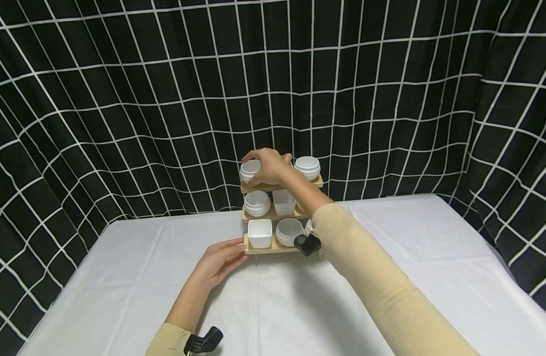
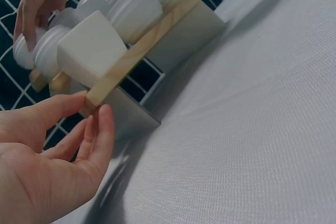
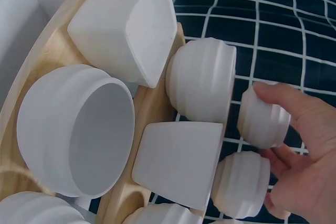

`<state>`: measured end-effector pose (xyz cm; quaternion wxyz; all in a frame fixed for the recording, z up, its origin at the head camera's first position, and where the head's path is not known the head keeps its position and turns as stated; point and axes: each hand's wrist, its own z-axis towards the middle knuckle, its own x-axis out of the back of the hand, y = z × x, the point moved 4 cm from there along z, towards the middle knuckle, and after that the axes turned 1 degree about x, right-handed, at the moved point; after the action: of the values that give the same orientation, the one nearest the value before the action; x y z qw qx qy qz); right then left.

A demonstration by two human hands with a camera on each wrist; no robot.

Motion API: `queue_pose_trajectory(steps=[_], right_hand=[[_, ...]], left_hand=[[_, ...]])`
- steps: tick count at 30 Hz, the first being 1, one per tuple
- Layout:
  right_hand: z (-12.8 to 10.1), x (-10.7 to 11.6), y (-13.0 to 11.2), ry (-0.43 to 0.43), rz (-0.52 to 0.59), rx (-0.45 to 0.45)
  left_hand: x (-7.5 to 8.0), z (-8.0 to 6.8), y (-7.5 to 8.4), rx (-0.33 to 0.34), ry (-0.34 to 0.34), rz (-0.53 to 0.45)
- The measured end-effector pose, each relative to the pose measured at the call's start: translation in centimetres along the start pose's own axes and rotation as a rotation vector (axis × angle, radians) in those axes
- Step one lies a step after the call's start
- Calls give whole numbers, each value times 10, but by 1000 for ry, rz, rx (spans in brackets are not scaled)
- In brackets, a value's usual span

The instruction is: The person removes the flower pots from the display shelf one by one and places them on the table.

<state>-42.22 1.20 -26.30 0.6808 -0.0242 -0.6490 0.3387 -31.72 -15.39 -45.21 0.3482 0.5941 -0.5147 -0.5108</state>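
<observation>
A three-tier stand has wooden shelves (image 1: pixel 273 250) carrying several small white bowls. My left hand (image 1: pixel 220 261) pinches the left end of the lowest shelf, thumb against the wooden board (image 2: pixel 134 56) and fingertips at its underside. At the top tier, my right hand (image 1: pixel 271 168) grips the leftmost round bowl (image 3: pixel 261 121) between thumb and fingers. Whether that bowl touches its shelf cannot be told. Another round bowl (image 1: pixel 307 167) sits at the top right. Below, a square bowl (image 1: pixel 259 233) stands at the lowest tier's left. My right forearm hides part of the stand's right side.
The stand is on a white cloth-covered table (image 1: pixel 166 262). Close behind it hangs a black curtain (image 1: pixel 202 123) with a white grid, which also runs along both sides. Pale side supports (image 2: pixel 184 38) hold up the lowest shelf.
</observation>
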Motion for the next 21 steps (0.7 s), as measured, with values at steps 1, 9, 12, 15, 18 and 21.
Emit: queue_pose_trajectory(steps=[1, 9, 12, 15, 18, 21], right_hand=[[0, 1, 0, 4, 0, 2], [-2, 4, -3, 23, 73, 71], [-3, 7, -4, 26, 128, 101], [-5, 10, -5, 34, 167, 115], [-6, 12, -6, 52, 181, 130], [-7, 13, -5, 66, 186, 147]], left_hand=[[0, 0, 0, 0, 0, 0], [-1, -2, 0, 2, -6, -4], [0, -3, 1, 1, -8, -5], [0, -2, 1, 2, -9, -5], [-1, -2, 0, 0, -14, -5], [-1, -1, 0, 1, -16, -7]])
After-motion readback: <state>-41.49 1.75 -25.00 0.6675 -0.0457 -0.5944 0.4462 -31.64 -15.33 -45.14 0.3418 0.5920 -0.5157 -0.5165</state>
